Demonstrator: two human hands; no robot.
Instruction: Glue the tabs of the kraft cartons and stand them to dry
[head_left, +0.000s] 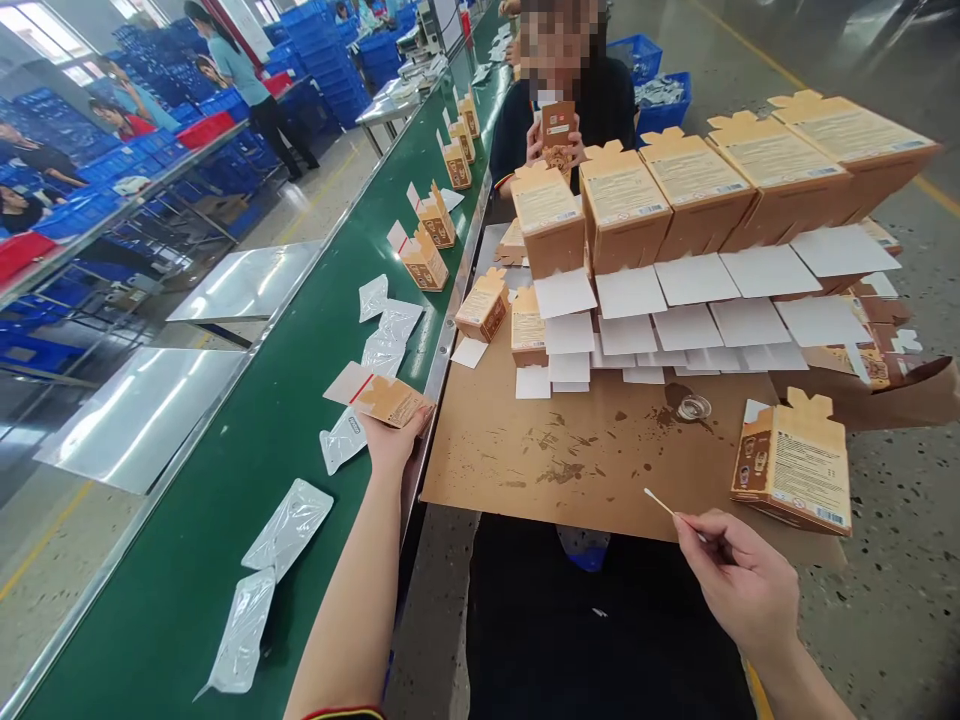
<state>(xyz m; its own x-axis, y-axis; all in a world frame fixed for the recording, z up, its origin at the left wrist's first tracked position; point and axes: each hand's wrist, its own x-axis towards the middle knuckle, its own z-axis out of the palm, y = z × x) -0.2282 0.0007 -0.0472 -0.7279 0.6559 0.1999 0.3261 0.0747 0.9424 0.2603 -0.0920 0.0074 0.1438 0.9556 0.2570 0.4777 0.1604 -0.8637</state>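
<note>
My left hand (pixel 396 440) is closed around a small brown carton (pixel 391 400) over the green conveyor belt (pixel 300 420); the carton's white flap with a red strip points left. Silvery sealed pouches (pixel 345 440) lie beside and beneath it. A cotton swab (pixel 660 502) is pinched between the thumb and fingers of my right hand (pixel 739 575), its white tip pointing up and left above the cardboard's front edge. Just above that hand, a brown carton (pixel 802 465) stands with its top flaps up. A small clear dish (pixel 693 407) sits on the cardboard (pixel 510 440), among dark wet spots.
Stacked cartons (pixel 697 200) with white flaps fill the back right of the cardboard. More open cartons (pixel 424 260) stand along the belt. Across from me a person (pixel 517 130) holds a carton (pixel 557 125). Metal sheets (pixel 142 415) lie left of the belt.
</note>
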